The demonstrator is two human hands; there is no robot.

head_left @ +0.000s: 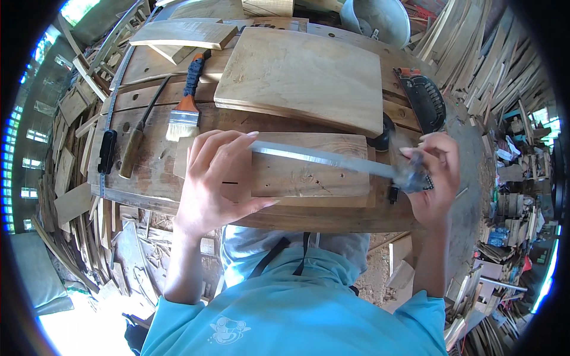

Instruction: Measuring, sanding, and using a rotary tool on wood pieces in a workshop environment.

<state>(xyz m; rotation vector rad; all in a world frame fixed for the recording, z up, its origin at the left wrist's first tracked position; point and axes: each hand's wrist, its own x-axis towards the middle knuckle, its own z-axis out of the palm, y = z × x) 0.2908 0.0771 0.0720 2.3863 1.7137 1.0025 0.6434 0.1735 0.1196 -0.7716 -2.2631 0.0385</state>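
Beyond the left hand point(209, 181) lie a brush point(186, 107) and wide board point(303, 77).

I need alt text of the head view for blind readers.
A person's right hand holds a metal strip, its other end at the left hand, over a wooden board on a workbench; a brush and larger board lie beyond.

Right fingers point(445, 145) hold metal strip point(320, 156) above board point(288, 183); left fingers point(227, 154) at its end.
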